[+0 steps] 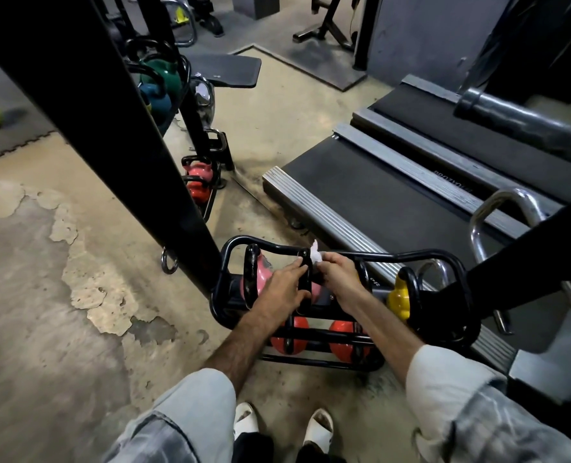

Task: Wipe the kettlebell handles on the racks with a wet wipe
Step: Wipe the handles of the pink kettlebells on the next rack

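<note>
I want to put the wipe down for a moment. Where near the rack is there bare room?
Bare floor lies left of the rack, beside the black post. The top shelf is crowded: both hands, left and right, work around the pink kettlebell.

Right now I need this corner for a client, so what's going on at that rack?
A person is cleaning kettlebell handles on the low black rack. The left hand grips the black handle of a pink kettlebell, steadying it, while the right hand pinches a white wet wipe against its top. Orange and yellow kettlebells sit untouched.
</note>
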